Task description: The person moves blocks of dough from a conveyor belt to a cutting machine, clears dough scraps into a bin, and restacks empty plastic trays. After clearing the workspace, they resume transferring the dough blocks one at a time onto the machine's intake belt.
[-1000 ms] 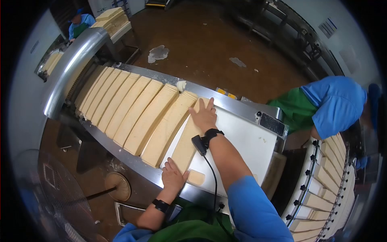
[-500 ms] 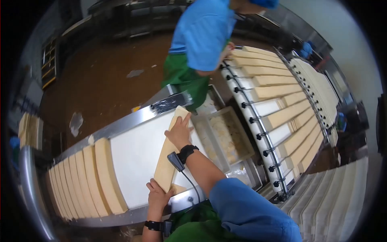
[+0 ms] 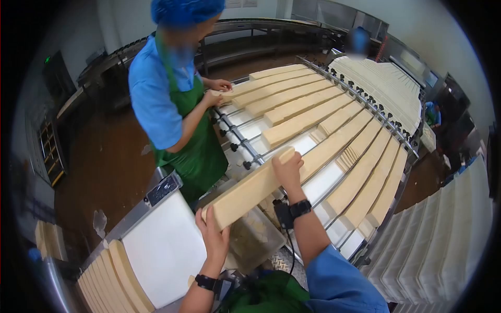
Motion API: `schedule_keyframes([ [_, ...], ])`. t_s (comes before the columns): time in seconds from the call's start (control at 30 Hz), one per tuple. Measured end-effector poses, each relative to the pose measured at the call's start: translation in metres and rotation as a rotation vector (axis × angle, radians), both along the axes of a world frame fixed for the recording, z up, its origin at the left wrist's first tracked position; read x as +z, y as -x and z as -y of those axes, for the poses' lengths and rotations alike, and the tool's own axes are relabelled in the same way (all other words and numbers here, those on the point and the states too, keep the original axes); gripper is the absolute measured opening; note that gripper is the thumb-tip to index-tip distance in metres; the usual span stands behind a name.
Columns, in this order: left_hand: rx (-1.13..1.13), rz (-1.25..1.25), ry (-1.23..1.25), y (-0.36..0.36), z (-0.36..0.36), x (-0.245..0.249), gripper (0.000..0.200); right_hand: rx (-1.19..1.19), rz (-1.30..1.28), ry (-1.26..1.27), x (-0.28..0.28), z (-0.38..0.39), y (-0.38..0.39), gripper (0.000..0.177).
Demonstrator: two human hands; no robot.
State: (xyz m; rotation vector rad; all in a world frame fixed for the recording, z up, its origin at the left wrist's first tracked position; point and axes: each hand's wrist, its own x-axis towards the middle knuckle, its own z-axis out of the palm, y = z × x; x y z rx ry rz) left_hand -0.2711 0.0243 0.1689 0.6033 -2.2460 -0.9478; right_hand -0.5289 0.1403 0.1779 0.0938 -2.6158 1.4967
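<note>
A long pale dough-like slab [image 3: 248, 194] is held up between my two hands, tilted up to the right over a tray of scraps [image 3: 255, 241]. At its lower left end, my left hand [image 3: 214, 235] grips the edge. Near the upper right end my right hand [image 3: 288, 169] has its fingers wrapped round the slab, close to the slatted belt. Long pale slabs [image 3: 344, 117] lie in lanes on that belt, with thin pieces [image 3: 348, 157] among them. Lower left, several slabs [image 3: 117, 276] stand in a row beside a white belt surface [image 3: 164, 242].
A co-worker [image 3: 167, 99] in blue and green stands at the left side of the lanes, both hands at a slab end. Black knobs and a metal rail [image 3: 240, 140] edge the lanes. Stacked white trays [image 3: 433, 235] stand at right. Another person [image 3: 433, 113] is far right.
Both hands have lifted the slab off the white belt and moved it right, over the scrap tray toward the lanes. The view has shifted, and the co-worker now appears further left.
</note>
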Motion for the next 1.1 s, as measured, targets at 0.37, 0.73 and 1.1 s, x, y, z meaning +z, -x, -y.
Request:
schedule_keyframes([
  [0.37, -0.454, 0.002, -0.323, 0.152, 0.029, -0.009, 0.055, 0.078, 0.071, -0.669, -0.045, -0.066, 0.198, 0.059],
  [0.73, -0.36, 0.018, -0.388, 0.212, -0.009, -0.028, 0.045, 0.009, 0.214, -0.589, -0.046, -0.078, 0.254, 0.051],
  [1.1, -0.427, -0.067, -0.599, 0.248, -0.03, -0.048, 0.041, -0.052, -0.131, -0.673, -0.041, -0.086, 0.232, 0.053],
])
